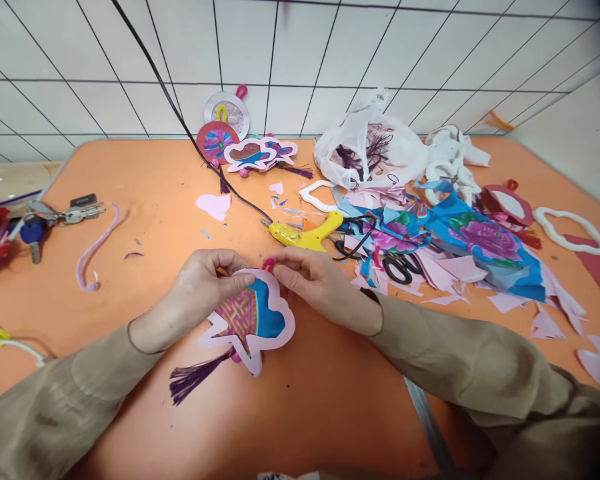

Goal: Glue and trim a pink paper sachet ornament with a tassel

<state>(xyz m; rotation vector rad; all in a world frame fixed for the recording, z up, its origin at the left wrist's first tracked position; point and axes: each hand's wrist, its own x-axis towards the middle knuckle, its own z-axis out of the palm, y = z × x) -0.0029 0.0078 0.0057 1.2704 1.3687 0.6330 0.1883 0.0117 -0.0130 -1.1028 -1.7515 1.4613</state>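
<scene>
One loop (269, 265), pinched in the right hand (325, 283), is seemingly being fixed to the ornament (271, 315) the left hand (195, 287) grips in front of the glue gun (310, 238), so steady pressing looks called for next.

Craft workspace | yellow glue gun (307, 238) | fabric scraps (487, 233) | tiled wall (300, 53)

The orange table (340, 413) and white wall tiles (300, 57) are brightly lit, with a pale sheen spread over the tabletop between the forearms. Soft shadow is cast beneath the right sleeve (455, 353). Outlines are stretched toward the edges, and the right-hand corners are darkened and blurred.
</scene>
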